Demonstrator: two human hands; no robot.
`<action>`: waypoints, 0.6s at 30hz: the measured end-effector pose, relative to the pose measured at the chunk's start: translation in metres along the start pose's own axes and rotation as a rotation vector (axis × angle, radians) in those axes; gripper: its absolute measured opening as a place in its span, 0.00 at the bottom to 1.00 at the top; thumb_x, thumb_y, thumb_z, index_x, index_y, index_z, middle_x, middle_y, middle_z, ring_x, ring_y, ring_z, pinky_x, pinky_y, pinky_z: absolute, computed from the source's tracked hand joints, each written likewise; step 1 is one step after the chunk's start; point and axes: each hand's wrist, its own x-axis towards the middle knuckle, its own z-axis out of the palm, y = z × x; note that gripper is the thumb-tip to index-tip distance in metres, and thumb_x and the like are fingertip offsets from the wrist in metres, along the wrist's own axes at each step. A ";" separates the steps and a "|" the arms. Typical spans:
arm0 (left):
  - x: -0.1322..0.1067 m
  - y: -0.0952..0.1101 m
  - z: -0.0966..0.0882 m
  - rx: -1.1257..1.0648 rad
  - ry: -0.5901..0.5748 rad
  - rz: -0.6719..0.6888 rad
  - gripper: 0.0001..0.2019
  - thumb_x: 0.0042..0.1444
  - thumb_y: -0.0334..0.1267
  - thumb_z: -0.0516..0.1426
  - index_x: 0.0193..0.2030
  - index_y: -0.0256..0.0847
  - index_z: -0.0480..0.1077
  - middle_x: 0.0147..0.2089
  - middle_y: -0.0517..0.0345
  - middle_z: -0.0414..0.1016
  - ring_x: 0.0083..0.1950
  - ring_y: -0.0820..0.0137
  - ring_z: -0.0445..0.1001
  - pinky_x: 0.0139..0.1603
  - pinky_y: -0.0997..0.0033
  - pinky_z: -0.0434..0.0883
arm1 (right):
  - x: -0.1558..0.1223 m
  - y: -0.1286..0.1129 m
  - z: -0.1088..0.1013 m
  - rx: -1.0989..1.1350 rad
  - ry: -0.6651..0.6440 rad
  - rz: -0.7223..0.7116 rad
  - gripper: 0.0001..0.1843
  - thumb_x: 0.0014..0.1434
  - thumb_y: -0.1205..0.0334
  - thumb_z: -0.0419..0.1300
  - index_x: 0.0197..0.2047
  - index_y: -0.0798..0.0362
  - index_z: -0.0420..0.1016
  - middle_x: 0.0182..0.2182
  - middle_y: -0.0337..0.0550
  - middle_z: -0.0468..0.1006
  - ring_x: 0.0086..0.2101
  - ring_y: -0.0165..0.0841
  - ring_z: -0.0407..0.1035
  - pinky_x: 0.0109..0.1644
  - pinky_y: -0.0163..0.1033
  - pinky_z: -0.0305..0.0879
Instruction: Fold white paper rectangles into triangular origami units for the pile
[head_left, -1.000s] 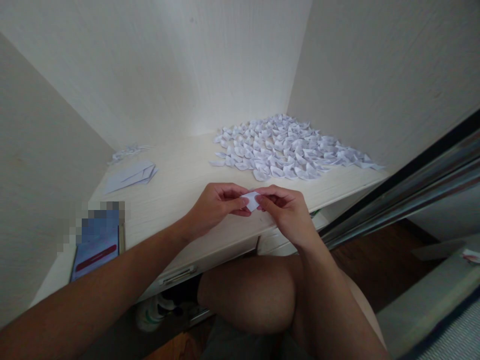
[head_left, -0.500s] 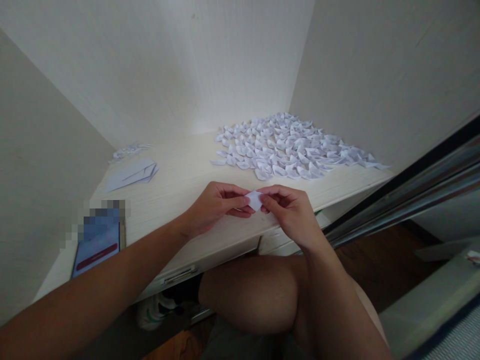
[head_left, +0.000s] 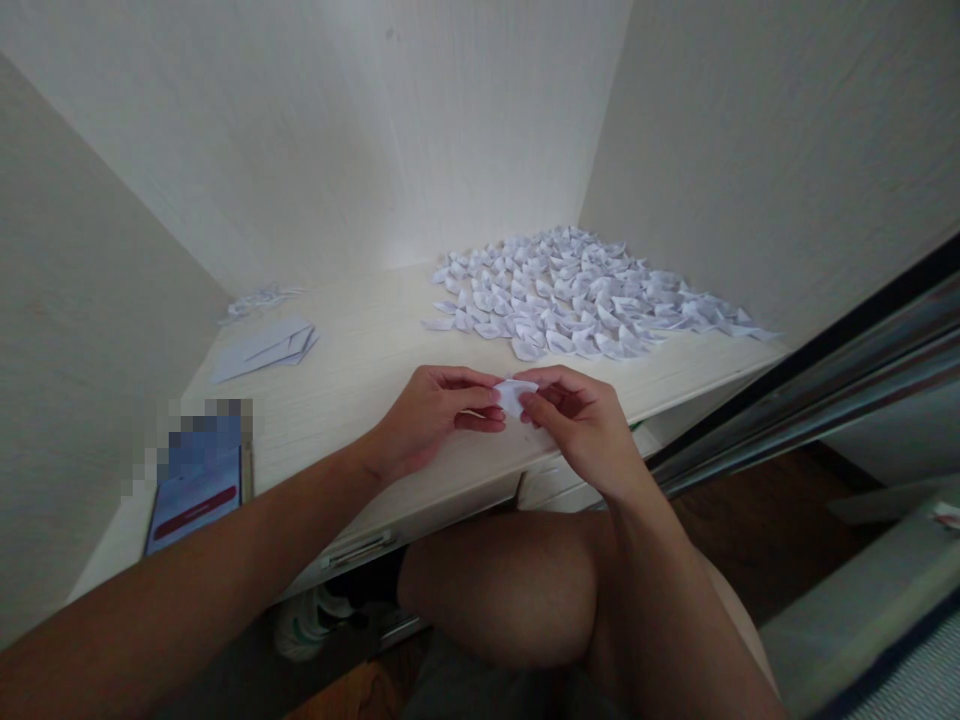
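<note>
Between my two hands is a small piece of folded white paper (head_left: 511,397), held just above the front part of the desk. My left hand (head_left: 439,415) pinches its left side between thumb and fingers. On the right side, my right hand (head_left: 581,420) grips it with the thumb on the near face. Beyond my hands lies a wide spread of small folded paper boats (head_left: 562,295), set close together. The far face of the held paper is hidden by my fingers.
The white desk (head_left: 360,350) is walled at the back and sides. Flat paper sheets (head_left: 262,348) lie at the left, with paper scraps (head_left: 259,302) behind them. A phone (head_left: 199,485) rests near my left forearm. A drawer handle (head_left: 358,549) is at the front.
The paper has turned in my fingers: its diamond shape now shows a wider, flatter top edge. My right fingers have shifted slightly; both hands stay in nearly the same place.
</note>
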 end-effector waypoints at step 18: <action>-0.001 -0.005 -0.004 0.122 -0.148 0.065 0.15 0.46 0.42 0.74 0.39 0.36 0.82 0.38 0.52 0.84 0.35 0.68 0.82 0.44 0.61 0.82 | -0.004 -0.002 0.000 -0.156 0.062 -0.161 0.07 0.56 0.66 0.65 0.36 0.48 0.86 0.30 0.41 0.81 0.30 0.31 0.71 0.34 0.39 0.64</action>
